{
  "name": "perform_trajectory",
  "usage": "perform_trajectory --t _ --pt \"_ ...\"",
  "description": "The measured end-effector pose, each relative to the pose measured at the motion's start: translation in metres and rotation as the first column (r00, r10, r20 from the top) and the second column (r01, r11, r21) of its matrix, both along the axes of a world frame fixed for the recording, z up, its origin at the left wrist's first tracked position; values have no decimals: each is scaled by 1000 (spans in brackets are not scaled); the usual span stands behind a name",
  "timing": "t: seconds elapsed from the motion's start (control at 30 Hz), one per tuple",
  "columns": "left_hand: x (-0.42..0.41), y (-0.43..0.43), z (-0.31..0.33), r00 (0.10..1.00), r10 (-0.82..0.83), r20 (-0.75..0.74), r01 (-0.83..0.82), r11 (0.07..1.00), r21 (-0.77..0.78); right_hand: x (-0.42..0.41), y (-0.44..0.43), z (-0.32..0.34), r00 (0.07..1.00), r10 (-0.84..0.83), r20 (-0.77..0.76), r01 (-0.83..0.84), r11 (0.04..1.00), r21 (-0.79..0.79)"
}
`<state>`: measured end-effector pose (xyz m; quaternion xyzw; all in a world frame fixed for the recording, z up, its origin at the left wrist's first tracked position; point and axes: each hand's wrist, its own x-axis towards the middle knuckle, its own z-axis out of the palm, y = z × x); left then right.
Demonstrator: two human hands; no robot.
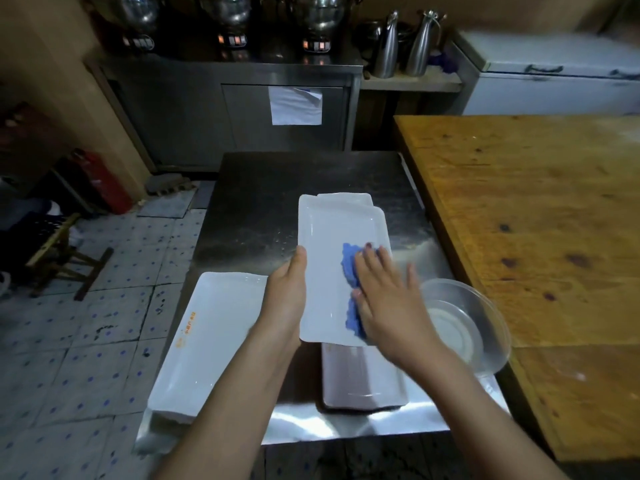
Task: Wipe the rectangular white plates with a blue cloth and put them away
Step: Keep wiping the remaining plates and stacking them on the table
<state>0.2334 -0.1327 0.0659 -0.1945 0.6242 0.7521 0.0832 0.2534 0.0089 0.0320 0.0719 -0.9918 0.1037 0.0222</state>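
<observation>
A rectangular white plate (325,258) is held tilted above the steel table, over a stack of more white plates (363,379) whose far edges show behind it. My left hand (285,292) grips the plate's left rim, thumb on top. My right hand (388,303) lies flat on a blue cloth (349,268), pressing it onto the plate's right half. Another stack of white plates (207,334) with a small orange mark sits at the table's left edge.
A clear bowl (485,327) with some water stands to the right of the plates, on the steel table (277,188). A wooden table (536,220) adjoins on the right. Steel cabinet, kettles and flasks stand behind; a tiled floor and a stool lie left.
</observation>
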Motion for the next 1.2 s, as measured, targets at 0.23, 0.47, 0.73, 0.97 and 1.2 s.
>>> perform_trajectory --t 0.23,0.47,0.73,0.97,1.2 --pt "10 8 0 999 -1 34 0 1000 17 -20 -8 9 996 62 -58 -57 995 80" --pt "12 -2 1 998 53 30 -54 999 8 9 2 3 999 39 10 -39 999 5" --pt "20 16 -3 1000 -4 29 4 1000 12 -7 3 12 997 -71 5 70 996 48" --pt "21 10 -4 999 17 -42 -15 999 30 28 -3 -1 997 -74 -13 71 982 -175" --pt "24 20 -17 999 23 -35 -24 1000 -13 11 3 -5 958 -281 57 285 912 -295"
